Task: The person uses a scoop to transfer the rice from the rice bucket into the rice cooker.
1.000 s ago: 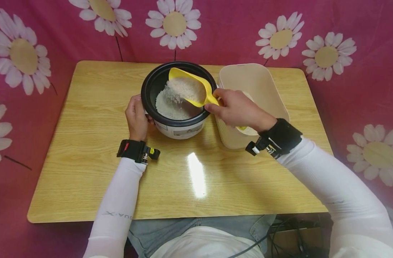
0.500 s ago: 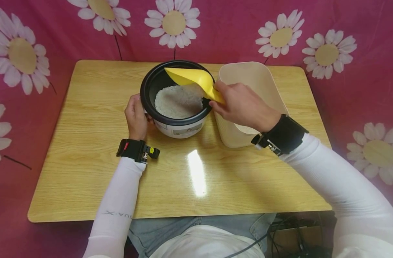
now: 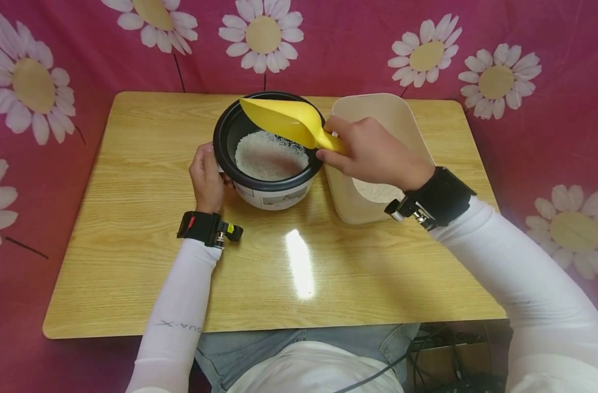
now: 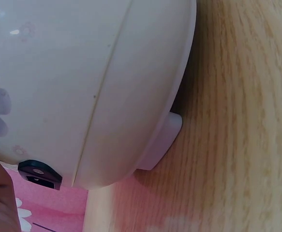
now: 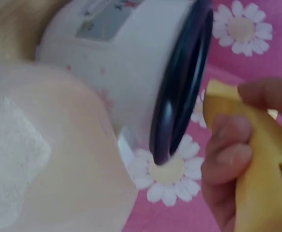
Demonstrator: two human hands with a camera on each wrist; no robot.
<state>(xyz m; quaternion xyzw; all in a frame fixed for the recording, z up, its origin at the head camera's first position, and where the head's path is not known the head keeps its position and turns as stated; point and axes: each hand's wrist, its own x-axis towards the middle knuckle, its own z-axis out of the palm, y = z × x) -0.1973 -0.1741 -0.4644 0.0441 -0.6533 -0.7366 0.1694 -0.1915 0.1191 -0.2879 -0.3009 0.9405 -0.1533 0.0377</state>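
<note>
A rice cooker (image 3: 279,200) with a white body and a black rim stands on the table, rice (image 3: 267,158) lying in its dark pot. At the cooker's left side my left hand (image 3: 208,180) grips it near the side handle; part of the fingers is hidden. The left wrist view shows the cooker's white wall (image 4: 82,96) close up. My right hand (image 3: 372,150) holds a yellow scoop (image 3: 284,120) by its handle, tipped over the pot with its outer side upward. In the right wrist view, fingers curl round the scoop's handle (image 5: 261,159).
A cream bin (image 3: 350,202) with rice (image 3: 375,191) in it stands right beside the cooker, partly under my right forearm. The wooden table (image 3: 142,262) has a pink flowered cloth (image 3: 328,49) behind it. Cables (image 3: 426,349) hang below the table's front edge.
The scoop has rolled over from facing up with rice in it to upside down, and the rice has fallen into the pot. My right hand has shifted slightly away and right. The left hand stays.
</note>
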